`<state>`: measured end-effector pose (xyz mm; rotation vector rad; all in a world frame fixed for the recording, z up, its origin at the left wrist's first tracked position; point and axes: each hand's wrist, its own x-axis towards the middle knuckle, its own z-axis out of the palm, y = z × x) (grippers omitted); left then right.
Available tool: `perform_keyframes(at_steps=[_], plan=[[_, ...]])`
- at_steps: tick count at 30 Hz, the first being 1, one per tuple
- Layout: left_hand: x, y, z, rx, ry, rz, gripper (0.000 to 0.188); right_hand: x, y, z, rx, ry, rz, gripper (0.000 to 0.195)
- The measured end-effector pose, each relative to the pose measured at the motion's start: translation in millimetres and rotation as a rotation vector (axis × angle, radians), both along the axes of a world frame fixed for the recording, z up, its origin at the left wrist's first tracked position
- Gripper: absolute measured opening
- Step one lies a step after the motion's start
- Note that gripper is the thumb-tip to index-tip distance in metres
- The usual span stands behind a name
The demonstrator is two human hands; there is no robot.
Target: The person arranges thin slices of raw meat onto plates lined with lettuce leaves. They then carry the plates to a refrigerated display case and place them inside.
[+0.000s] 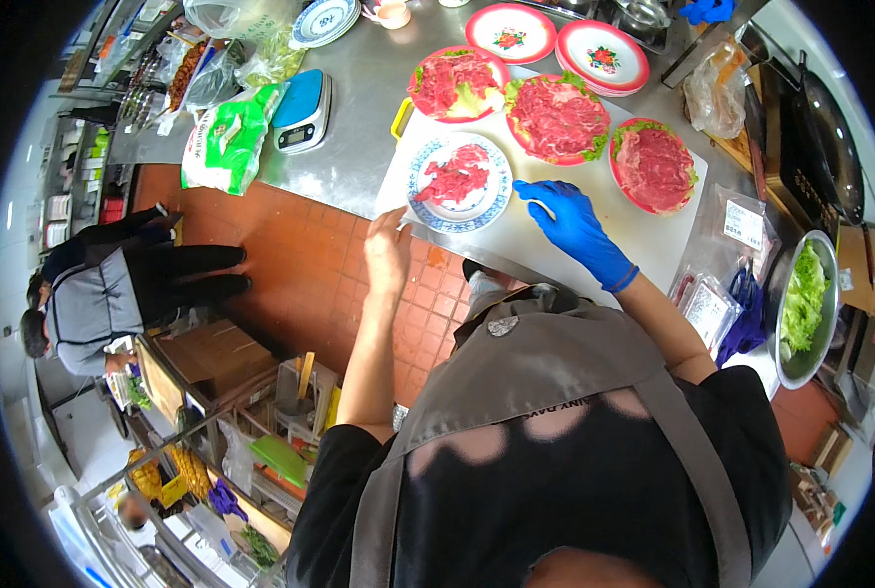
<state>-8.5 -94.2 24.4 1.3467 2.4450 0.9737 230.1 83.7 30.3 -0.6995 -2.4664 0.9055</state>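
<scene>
A white plate with a blue patterned rim (418,192) lies near the front edge of a white cutting board (647,246). Thin slices of raw red meat (458,175) form a small pile on it. My bare left hand (387,250) is just off the plate's near left side, fingers slightly parted and nothing in them. On the other side, my right hand (577,224) wears a blue glove, its fingertips by the plate's right rim; whether they touch it I cannot tell. Beyond are red-rimmed plates of sliced meat on lettuce: left (452,84), middle (558,117) and right (653,165).
A kitchen scale (303,110) and a green-and-white bag (233,140) stand on the steel counter (364,81) to the left. Stacked red-rimmed plates (603,57) are at the back. Right of me sits a metal bowl of lettuce (805,301). People (99,287) stand at far left.
</scene>
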Motion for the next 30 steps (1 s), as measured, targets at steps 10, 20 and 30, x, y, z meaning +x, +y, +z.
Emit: perform_keyframes(at_steps=[10, 20, 30], plan=[[-53, 64, -33, 0.149, 0.276, -0.384, 0.022, -164, 4, -51, 0.591, -0.385, -0.152, 0.028], [-75, 87, -37, 0.299, 0.013, -0.376, 0.025, -178, 13, -44, 0.466, -0.332, -0.092, 0.014], [-94, 118, -23, 0.126, -1.471, -0.415, 0.009, -152, 54, 12, -0.967, 0.264, 0.009, 0.023]])
